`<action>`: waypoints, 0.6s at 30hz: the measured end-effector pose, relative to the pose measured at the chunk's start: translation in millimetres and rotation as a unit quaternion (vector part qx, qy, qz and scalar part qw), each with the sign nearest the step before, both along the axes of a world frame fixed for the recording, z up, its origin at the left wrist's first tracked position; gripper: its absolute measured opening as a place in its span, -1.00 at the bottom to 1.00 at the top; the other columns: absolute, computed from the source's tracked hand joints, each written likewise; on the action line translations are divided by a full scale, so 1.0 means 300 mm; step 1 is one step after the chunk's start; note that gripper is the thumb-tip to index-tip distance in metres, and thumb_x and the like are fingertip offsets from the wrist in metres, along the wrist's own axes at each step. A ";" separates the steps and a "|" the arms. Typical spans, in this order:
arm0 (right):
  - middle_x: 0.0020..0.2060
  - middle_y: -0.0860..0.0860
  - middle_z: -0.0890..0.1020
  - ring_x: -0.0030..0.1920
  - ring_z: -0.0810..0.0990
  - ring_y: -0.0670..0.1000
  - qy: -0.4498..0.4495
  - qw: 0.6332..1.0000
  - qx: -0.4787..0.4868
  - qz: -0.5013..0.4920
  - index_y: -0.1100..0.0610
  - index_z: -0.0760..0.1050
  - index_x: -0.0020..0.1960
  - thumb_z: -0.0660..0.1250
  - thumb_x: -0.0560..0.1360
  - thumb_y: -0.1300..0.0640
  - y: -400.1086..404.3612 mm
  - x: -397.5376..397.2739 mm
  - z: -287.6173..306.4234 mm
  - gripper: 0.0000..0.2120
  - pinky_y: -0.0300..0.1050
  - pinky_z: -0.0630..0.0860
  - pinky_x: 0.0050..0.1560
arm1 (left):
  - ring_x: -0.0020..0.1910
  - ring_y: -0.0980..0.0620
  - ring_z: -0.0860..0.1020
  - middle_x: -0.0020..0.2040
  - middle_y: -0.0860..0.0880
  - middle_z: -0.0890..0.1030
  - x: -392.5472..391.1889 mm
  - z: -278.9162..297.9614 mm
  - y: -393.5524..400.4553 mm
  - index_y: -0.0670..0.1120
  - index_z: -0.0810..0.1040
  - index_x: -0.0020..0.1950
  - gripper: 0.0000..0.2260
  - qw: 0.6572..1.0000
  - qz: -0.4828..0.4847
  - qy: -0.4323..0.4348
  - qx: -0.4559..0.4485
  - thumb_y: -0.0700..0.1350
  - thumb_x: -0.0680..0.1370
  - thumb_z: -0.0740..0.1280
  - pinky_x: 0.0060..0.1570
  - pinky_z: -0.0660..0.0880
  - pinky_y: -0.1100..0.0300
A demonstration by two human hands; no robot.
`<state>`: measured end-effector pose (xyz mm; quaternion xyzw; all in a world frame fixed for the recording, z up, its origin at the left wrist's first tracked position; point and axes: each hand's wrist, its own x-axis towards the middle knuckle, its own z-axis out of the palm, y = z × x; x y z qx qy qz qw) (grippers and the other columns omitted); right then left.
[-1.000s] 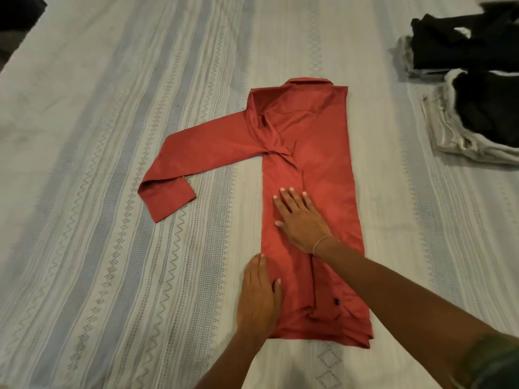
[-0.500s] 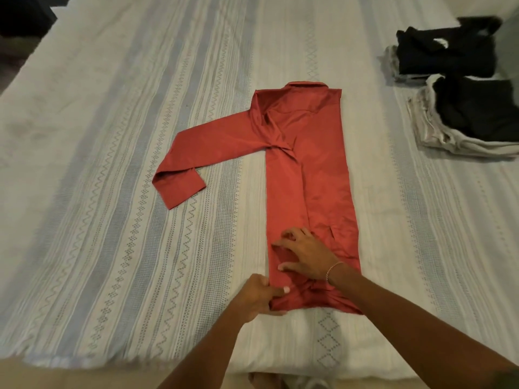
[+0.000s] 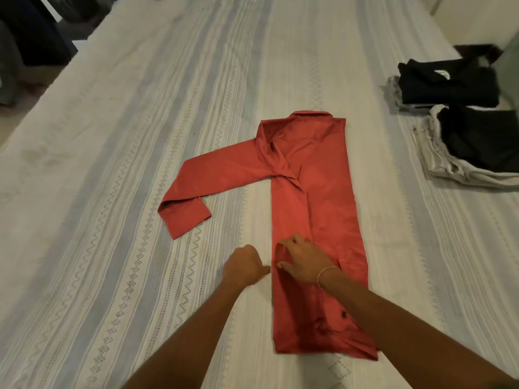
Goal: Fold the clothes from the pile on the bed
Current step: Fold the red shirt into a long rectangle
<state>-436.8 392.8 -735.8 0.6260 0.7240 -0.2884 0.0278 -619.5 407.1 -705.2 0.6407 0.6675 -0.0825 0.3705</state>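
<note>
Shirt: the red shirt (image 3: 323, 220) lies flat on the bed (image 3: 112, 164), collar (image 3: 311, 115) at the far end and hem nearest the person; its body is already narrowed to a long strip, presumably so the next folds give a compact rectangle.

Loose sleeve: one sleeve (image 3: 213, 175) juts out to the left of the strip, its cuff (image 3: 182, 217) doubled back on the bedspread; judged to be the part not yet folded in.

Right hand: the right hand (image 3: 304, 261) rests on the left edge of the strip, partway up from the hem. Its fingers (image 3: 289, 242) are bent and spread over the cloth, thumb at the edge; whether they pinch a layer or only press cannot be told. A bracelet (image 3: 325, 272) sits at the wrist. The placement likely pins the folded edge so it does not spring open.

Left hand: the left hand (image 3: 245, 266) sits on the bedspread just beside the shirt's left edge, fingers curled narrow into a loose fist and holding nothing visible; it is blurred.

Folded stacks: dark and pale clothes (image 3: 460, 116) lie in two stacks at the far right, well apart from the shirt, which keeps finished items out of the work area.

Progress: this garment appears about halfway folded.
</note>
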 end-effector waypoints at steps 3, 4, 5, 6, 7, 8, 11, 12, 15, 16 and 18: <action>0.28 0.14 0.44 0.28 0.46 0.22 0.016 1.000 0.013 -0.008 0.12 0.35 0.45 0.36 0.56 -0.06 0.139 0.002 0.000 -0.47 0.05 0.45 0.25 | -0.09 -0.05 0.64 -0.06 -0.04 0.64 0.006 -0.001 0.151 -0.12 0.60 0.00 -0.71 0.996 0.019 0.007 0.083 0.11 0.52 0.46 -0.03 0.62 0.01; 0.27 0.14 0.45 0.28 0.46 0.21 0.019 1.000 0.017 -0.005 0.15 0.37 0.42 0.36 0.57 -0.03 0.203 0.001 -0.005 -0.50 0.03 0.43 0.27 | -0.03 -0.06 0.62 0.00 -0.03 0.62 0.005 -0.002 0.218 -0.10 0.58 0.06 -0.71 0.994 0.025 0.007 0.102 0.11 0.54 0.43 -0.01 0.59 0.02; 0.26 0.14 0.45 0.28 0.45 0.20 0.024 0.999 0.024 -0.003 0.17 0.40 0.39 0.35 0.57 0.00 0.257 -0.001 -0.012 -0.54 0.02 0.41 0.28 | 0.02 -0.06 0.60 0.04 -0.04 0.61 -0.001 -0.002 0.275 -0.08 0.56 0.11 -0.72 0.992 0.030 0.008 0.118 0.10 0.56 0.40 0.01 0.57 0.03; 0.26 0.13 0.45 0.28 0.45 0.19 0.033 0.999 0.030 -0.006 0.19 0.42 0.37 0.35 0.58 0.03 0.321 -0.002 -0.017 -0.57 0.02 0.40 0.29 | 0.06 -0.07 0.59 0.08 -0.05 0.60 -0.005 -0.006 0.344 -0.08 0.54 0.16 -0.72 0.991 0.028 0.011 0.132 0.08 0.57 0.38 0.04 0.56 0.02; 0.28 0.12 0.44 0.30 0.44 0.18 0.046 0.998 0.039 -0.015 0.20 0.43 0.35 0.35 0.57 0.06 0.362 -0.005 -0.022 -0.60 0.03 0.40 0.31 | 0.13 -0.08 0.56 0.13 -0.08 0.59 -0.015 -0.010 0.390 -0.10 0.52 0.20 -0.71 0.989 0.020 0.011 0.144 0.06 0.59 0.36 0.09 0.54 0.00; 0.33 0.12 0.41 0.33 0.44 0.17 0.053 0.997 0.051 -0.025 0.21 0.43 0.35 0.35 0.57 0.08 0.431 -0.003 -0.030 -0.60 0.04 0.39 0.33 | 0.20 -0.10 0.52 0.19 -0.11 0.56 -0.024 -0.019 0.460 -0.12 0.50 0.25 -0.69 0.987 0.010 0.018 0.159 0.04 0.60 0.35 0.14 0.51 -0.03; 0.55 0.14 0.18 0.48 0.31 0.17 0.059 0.996 0.053 -0.041 0.21 0.31 0.50 0.38 0.52 0.15 0.567 0.005 -0.045 -0.41 -0.04 0.29 0.47 | 0.31 -0.17 0.40 0.32 -0.19 0.44 -0.073 -0.036 0.612 -0.14 0.41 0.36 -0.61 0.977 -0.015 0.074 0.202 0.04 0.62 0.31 0.23 0.45 -0.11; 0.59 0.15 0.08 0.51 0.28 0.18 0.060 0.997 0.035 -0.046 0.19 0.20 0.57 0.37 0.50 0.16 0.595 0.009 -0.048 -0.31 -0.06 0.27 0.48 | 0.37 -0.18 0.36 0.38 -0.20 0.40 -0.095 -0.042 0.662 -0.13 0.38 0.41 -0.57 0.972 -0.020 0.100 0.210 0.07 0.62 0.29 0.28 0.43 -0.12; 0.59 0.16 0.01 0.52 0.24 0.20 0.062 0.997 0.016 -0.049 0.11 0.00 0.63 0.34 0.47 0.12 0.628 0.018 -0.078 -0.16 -0.11 0.25 0.48 | 0.57 -0.25 0.13 0.58 -0.24 0.18 -0.185 -0.070 0.791 -0.05 0.16 0.59 -0.42 0.966 -0.031 0.169 0.191 0.20 0.65 0.15 0.49 0.22 -0.19; 0.58 0.15 0.01 0.52 0.23 0.19 0.061 0.997 0.016 -0.050 0.09 -0.02 0.64 0.35 0.45 0.09 0.630 0.020 -0.087 -0.12 -0.12 0.24 0.48 | 0.58 -0.28 0.09 0.60 -0.26 0.14 -0.221 -0.084 0.820 -0.03 0.10 0.61 -0.39 0.962 -0.036 0.193 0.187 0.23 0.65 0.10 0.52 0.15 -0.21; 0.57 0.14 0.03 0.51 0.25 0.17 0.072 0.996 0.001 -0.061 0.05 -0.05 0.64 0.43 0.40 0.03 0.647 0.024 -0.096 -0.03 -0.12 0.26 0.45 | 0.58 -0.33 0.07 0.60 -0.28 0.10 -0.296 -0.101 0.861 -0.01 0.03 0.63 -0.34 0.957 -0.032 0.223 0.181 0.30 0.63 0.07 0.52 0.12 -0.26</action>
